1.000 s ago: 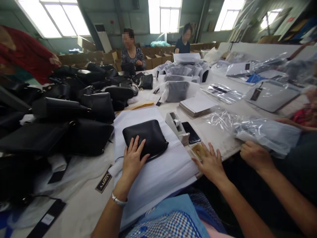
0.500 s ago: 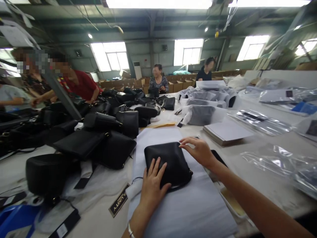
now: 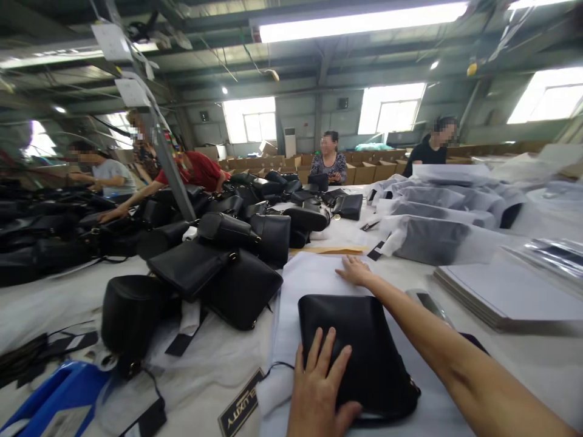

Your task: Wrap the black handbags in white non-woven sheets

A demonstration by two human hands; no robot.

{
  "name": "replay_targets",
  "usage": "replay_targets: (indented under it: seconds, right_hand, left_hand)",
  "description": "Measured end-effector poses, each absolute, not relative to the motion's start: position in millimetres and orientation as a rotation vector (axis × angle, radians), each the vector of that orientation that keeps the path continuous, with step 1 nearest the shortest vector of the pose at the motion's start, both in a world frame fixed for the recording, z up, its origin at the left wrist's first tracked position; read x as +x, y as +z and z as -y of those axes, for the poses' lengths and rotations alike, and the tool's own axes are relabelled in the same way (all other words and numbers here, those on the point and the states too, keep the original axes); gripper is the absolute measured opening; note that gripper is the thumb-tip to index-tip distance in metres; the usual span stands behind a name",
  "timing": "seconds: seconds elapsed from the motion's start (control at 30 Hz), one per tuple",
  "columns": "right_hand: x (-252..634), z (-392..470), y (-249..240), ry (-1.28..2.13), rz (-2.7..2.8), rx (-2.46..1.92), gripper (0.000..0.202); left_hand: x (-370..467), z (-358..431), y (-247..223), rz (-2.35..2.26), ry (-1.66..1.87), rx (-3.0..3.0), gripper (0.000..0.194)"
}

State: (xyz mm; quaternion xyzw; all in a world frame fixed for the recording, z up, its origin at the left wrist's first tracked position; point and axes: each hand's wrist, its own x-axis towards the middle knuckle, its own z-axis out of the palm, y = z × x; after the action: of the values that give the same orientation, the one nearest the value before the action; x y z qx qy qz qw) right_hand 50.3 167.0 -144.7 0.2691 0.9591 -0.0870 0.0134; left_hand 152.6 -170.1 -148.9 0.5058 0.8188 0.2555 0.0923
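Observation:
A black handbag (image 3: 359, 334) lies flat on a stack of white tissue paper (image 3: 300, 276) in front of me. Spread across the bag's near left part is my left hand (image 3: 319, 385), open and pressing flat. My right hand (image 3: 356, 271) reaches past the bag's far edge, its fingers stretched out over the upper part of the paper; whether they touch it I cannot tell. A black hang tag with gold lettering (image 3: 241, 405) sits left of the bag, beside a small white wrapped piece (image 3: 275, 391) with a black cord.
Many black bags (image 3: 241, 285) are heaped on the left. White-wrapped bags (image 3: 432, 240) and a stack of boards (image 3: 505, 297) are on the right. A blue tape dispenser (image 3: 75, 388) is at the lower left. A metal post (image 3: 175, 173) rises from the table. Several co-workers are around it.
My right hand has moved from the bag's upper right corner to the paper beyond it. My left hand stays flat on the bag. The camera view has shifted left and up.

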Motion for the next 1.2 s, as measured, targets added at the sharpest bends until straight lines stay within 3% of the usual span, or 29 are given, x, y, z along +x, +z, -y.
replay_targets:
  seconds: [0.23,0.47,0.63,0.8,1.0,1.07,1.17,1.2]
  right_hand:
    - [53,-169,-139,-0.175,-3.189,0.64,0.028]
    - [74,-155,-111,-0.137,-3.472,0.74,0.026]
    - [114,-131,-86,-0.094,-3.708,0.589,0.029]
    - [174,-95,-72,0.223,-4.104,0.122,0.018]
    - [237,-54,-81,0.368,-4.117,-0.091,0.016]
    - [253,-48,-88,0.344,-4.079,-0.133,0.017]
    - [273,-44,-91,0.313,-4.047,-0.117,0.021]
    - [277,-43,-89,0.315,-4.037,-0.079,0.025]
  left_hand:
    - [145,169,-166,-2.394,0.797,1.552,0.094]
    - [148,169,-159,-2.425,0.791,1.529,0.094]
    - [153,172,-131,-2.45,0.729,1.475,0.087]
    - [128,169,-86,-2.676,0.824,1.632,0.061]
    - [80,135,-12,-3.028,0.621,2.068,0.083]
    - [70,127,-1,-2.954,0.503,2.173,0.07]
    - [69,127,-8,-2.714,0.401,2.253,0.019]
    - [72,131,-15,-2.636,0.396,2.264,0.01]
